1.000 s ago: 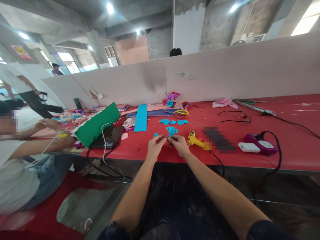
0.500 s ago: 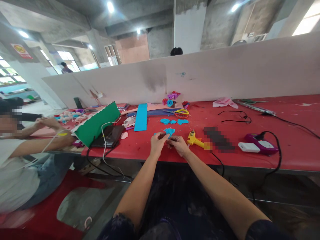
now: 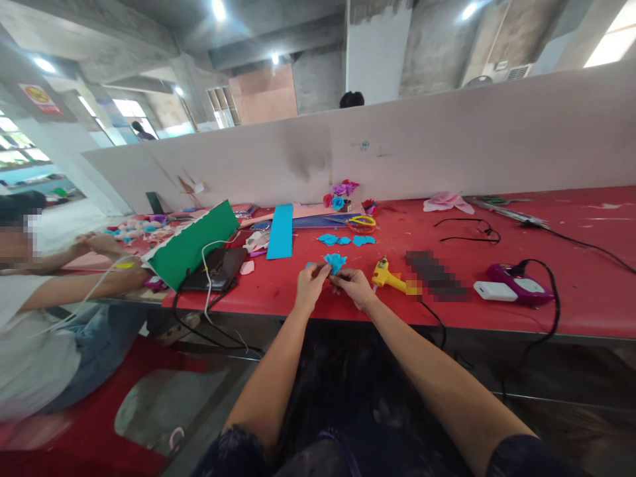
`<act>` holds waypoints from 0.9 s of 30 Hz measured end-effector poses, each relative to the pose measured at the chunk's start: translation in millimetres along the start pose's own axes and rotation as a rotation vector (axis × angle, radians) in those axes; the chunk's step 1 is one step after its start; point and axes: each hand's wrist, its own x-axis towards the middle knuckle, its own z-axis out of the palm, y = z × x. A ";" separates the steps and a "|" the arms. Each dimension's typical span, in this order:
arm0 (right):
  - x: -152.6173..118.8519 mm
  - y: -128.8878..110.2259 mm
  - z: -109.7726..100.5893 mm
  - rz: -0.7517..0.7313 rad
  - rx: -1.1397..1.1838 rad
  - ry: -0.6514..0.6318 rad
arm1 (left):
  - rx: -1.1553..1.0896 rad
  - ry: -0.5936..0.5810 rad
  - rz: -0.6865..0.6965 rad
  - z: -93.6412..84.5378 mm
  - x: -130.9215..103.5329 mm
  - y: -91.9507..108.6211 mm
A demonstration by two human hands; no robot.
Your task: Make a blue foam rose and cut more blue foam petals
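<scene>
Head view: the left hand and right hand pinch the base of a blue paper flower, left of the yellow glue gun on the red counter. It looks light, soft, easily crushed; best gripped at the base. Lettering on the partition, beyond the gun, is unreadable.

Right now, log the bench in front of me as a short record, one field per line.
left hand: pinching the blue crepe flower
right hand: fingers at the flower's base
glue gun: yellow, lying right of the right hand
cut blue pieces: in a row beyond the hands
scissors: yellow-handled, beyond those pieces
finished-looking flowers: near the partition
person: seated at left
</scene>
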 end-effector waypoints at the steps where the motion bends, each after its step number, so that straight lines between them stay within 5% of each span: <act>1: 0.4 1.3 -0.1 -0.022 -0.012 0.023 | -0.003 -0.020 0.013 -0.2 -1.8 -1.1; 6: 2.2 5.4 -2.0 -0.151 -0.089 0.104 | -0.013 -0.068 0.058 2.2 -10.8 -8.5; 14: 3.9 3.9 -1.5 -0.219 -0.171 0.129 | -0.090 0.071 0.056 0.6 -9.6 -22.1; 20: 2.6 5.5 -0.1 -0.135 -0.106 0.204 | -0.121 0.214 0.008 3.0 0.1 -26.8; 27: -13.7 -11.1 12.9 0.095 0.165 0.163 | -0.157 0.218 -0.009 5.7 3.1 -26.1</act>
